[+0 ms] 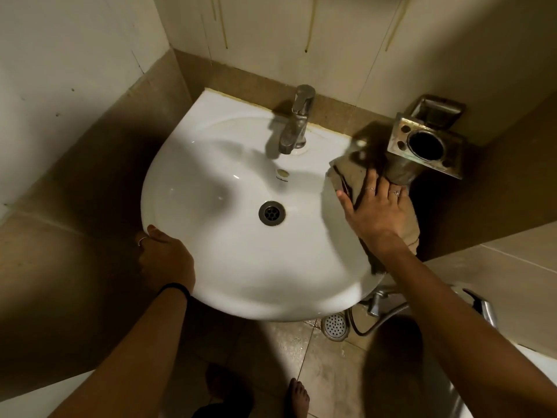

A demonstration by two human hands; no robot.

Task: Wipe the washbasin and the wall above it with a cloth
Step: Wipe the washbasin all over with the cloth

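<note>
A white washbasin is fixed in the corner, with a metal tap at its back and a drain in the bowl. My right hand lies flat, fingers spread, pressing a beige cloth onto the basin's right rim. Part of the cloth hangs over the rim's outer side. My left hand grips the basin's front left edge, thumb on top of the rim. The tiled wall above the basin shows several brownish drip streaks.
A metal tumbler holder with a soap dish behind it juts from the wall just beyond my right hand. Under the basin are a floor drain, a hose and a valve. My bare feet stand on the wet tiled floor.
</note>
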